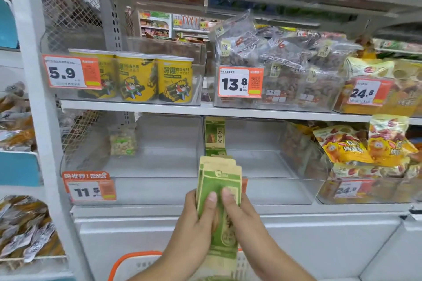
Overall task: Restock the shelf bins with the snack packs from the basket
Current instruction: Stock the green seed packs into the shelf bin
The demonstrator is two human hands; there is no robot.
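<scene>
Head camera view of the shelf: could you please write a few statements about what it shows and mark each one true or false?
1. Both hands grip the stack of green snack packs: the left hand and the right hand. True.
2. The yellow canisters sit behind the 13.8 price tag. False: they sit in the bin tagged 5.9.
3. One green pack already stands upright in the lower clear bin. True.
4. The basket has a blue rim. False: its rim is orange.
5. The bin above the 11.5 tag is packed full. False: only one small bag shows at its back.
</scene>
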